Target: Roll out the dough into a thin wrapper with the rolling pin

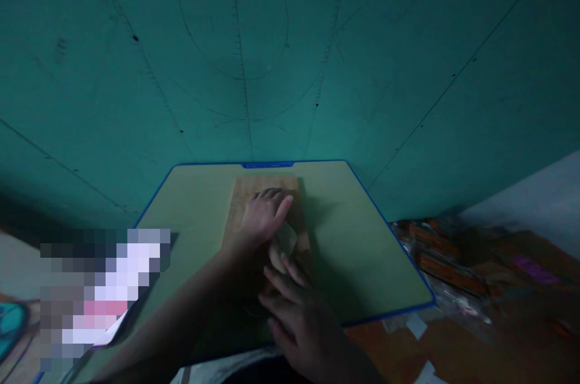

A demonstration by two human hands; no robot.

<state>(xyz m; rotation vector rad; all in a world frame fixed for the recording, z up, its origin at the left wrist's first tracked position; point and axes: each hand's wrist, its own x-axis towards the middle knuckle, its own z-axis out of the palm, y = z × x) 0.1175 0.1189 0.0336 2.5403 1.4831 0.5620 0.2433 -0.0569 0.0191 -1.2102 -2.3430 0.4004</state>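
Observation:
A small wooden board (254,188) lies on a pale green mat with a blue edge (362,239). My left hand (265,215) rests on the board, fingers curled and pressed against a small pale flat piece (285,239). My right hand (294,305) comes in from below, its fingers spread and stretched toward the same pale piece, the fingertips touching its near edge. The light is dim and the piece is too small to name.
A teal wall with drawn lines and arcs (244,40) fills the upper view. Orange and clear packets (444,263) lie in a heap right of the mat. A blurred patch (99,293) covers the lower left. Paper scraps (417,326) sit on the brown surface.

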